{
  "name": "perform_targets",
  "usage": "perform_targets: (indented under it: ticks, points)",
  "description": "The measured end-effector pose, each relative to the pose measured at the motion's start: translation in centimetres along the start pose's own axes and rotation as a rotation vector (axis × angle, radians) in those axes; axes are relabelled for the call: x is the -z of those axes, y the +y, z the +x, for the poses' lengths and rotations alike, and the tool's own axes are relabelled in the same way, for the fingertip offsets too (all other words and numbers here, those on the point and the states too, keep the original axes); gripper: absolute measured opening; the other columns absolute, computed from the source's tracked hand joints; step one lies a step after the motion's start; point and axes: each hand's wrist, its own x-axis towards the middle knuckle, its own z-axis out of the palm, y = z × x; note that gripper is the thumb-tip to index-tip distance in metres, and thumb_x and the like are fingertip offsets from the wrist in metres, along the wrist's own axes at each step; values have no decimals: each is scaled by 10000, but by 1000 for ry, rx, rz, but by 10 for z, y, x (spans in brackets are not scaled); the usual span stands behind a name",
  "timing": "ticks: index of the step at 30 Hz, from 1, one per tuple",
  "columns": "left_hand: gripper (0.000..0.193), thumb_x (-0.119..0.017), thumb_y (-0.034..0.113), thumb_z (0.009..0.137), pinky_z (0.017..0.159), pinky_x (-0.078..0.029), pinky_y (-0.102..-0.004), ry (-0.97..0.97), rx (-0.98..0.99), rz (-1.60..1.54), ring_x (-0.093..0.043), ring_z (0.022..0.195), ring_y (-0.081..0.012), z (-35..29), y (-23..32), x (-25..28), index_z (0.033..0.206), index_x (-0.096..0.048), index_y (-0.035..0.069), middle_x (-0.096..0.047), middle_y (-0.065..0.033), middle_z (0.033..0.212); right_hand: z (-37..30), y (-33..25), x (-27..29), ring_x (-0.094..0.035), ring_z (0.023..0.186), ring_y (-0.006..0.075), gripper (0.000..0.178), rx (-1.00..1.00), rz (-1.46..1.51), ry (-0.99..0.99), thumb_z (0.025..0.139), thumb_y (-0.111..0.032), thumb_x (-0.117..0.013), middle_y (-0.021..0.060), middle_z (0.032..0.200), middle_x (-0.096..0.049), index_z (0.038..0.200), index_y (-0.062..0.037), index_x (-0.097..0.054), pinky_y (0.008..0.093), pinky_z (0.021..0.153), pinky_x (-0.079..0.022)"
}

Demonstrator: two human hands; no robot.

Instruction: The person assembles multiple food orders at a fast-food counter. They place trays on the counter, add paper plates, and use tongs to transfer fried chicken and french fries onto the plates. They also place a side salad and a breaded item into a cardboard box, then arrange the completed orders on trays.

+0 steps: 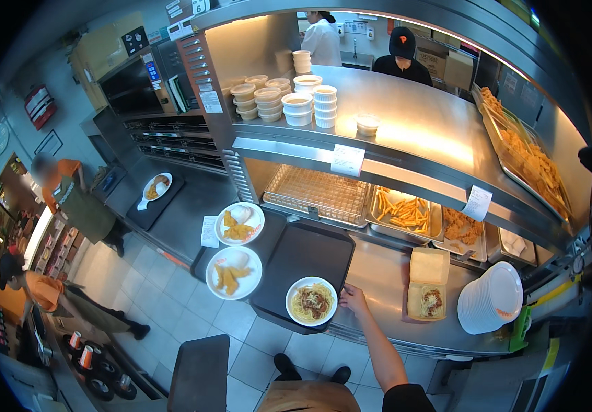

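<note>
My right hand [353, 300] reaches in from the lower right, its fingers curled at the right edge of a dark serving tray [303, 250]. The fingertips are right beside a white plate of spaghetti [311, 302] with sauce and shredded topping, which sits at the tray's near right corner. Whether they also touch the plate's rim is hard to see. Left of this tray, a white plate with rice and fried pieces [233, 273] and a similar plate [239, 224] stand on another dark tray. My left hand is out of view.
A bare dark tray [200, 374] shows at the lower left. Along the counter are an opened carton with spaghetti [427, 285], stacked white plates [491, 296] and fries [401, 211]. Lidded cups [268, 99] line the shelf above. Two people stand at left, two behind the shelf.
</note>
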Motion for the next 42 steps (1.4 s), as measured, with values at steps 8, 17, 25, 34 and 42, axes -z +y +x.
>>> perform_targets:
  ticks: [8, 17, 25, 34, 42]
  points:
    - [516, -508, 396, 960, 996, -440, -477, -139, -39, 62, -552, 1178, -319, -6, 55, -19, 1352, -537, 60, -597, -140, 1295, -5, 0, -16, -670, 696, 148, 542, 45, -227, 162, 891, 19, -648, 90, 910, -670, 1409, -36, -497, 276, 632, -601]
    - [705, -500, 545, 920, 1094, -335, -475, -289, -41, 136, -441, 1283, -323, -36, 109, -68, 1416, -440, 48, -496, -115, 1412, 13, 4, -62, -641, 653, 132, 529, 91, -193, 166, 887, 18, -650, 69, 832, -663, 1396, -26, -512, 265, 593, -572]
    - [592, -522, 418, 906, 1008, -425, -469, -420, -61, 25, -527, 1197, -324, -4, 128, -102, 1338, -501, 13, -559, -125, 1325, 38, -7, -145, -671, 644, 151, 479, 78, -279, 224, 874, 20, -643, 115, 841, -705, 1345, -30, -567, 285, 581, -575]
    - [501, -569, 333, 880, 957, -479, -448, -786, -137, 80, -598, 1090, -315, -63, 139, -185, 1228, -568, -28, -623, -145, 1206, 11, -8, -140, -687, 822, 171, 394, -23, -81, 28, 943, -66, -570, 112, 1057, -686, 1336, -55, -582, 292, 716, -576]
    - [314, -628, 245, 776, 873, -520, -391, -807, -95, 441, -664, 912, -288, -174, 41, -248, 977, -668, 6, -696, -141, 964, -177, 47, 58, -661, 799, 123, 219, 82, -23, 219, 955, -121, -600, 49, 949, -704, 1148, -71, -689, 256, 661, -529]
